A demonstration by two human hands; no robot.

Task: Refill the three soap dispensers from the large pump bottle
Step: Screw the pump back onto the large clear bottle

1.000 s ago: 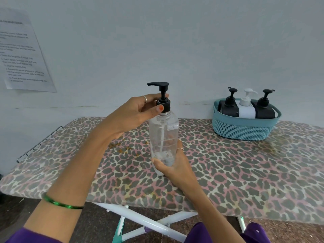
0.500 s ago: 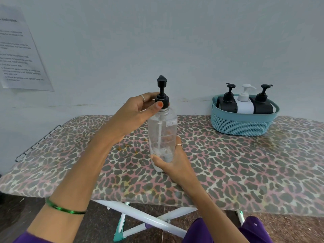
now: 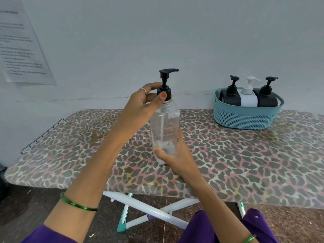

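A clear large pump bottle [image 3: 166, 123] stands upright on the leopard-print ironing board [image 3: 245, 163], with a little white soap at its bottom. My left hand [image 3: 143, 104] pinches its black pump collar [image 3: 164, 92]; the spout points right. My right hand [image 3: 173, 153] grips the bottle's lower part. Three small dispensers stand in a teal basket [image 3: 245, 118] at the back right: a black one [image 3: 230, 95], a white one [image 3: 249, 95] and another black one [image 3: 267, 96].
The board stands against a pale wall with a printed sheet [image 3: 21, 50] taped at the left. A wire rack [image 3: 40, 135] sticks out at the board's left end. White crossed legs [image 3: 149, 211] show below the front edge.
The pump head has turned under my left hand's fingers: its spout pointed left, then toward me, and now points right. My right hand has kept its hold on the bottle.
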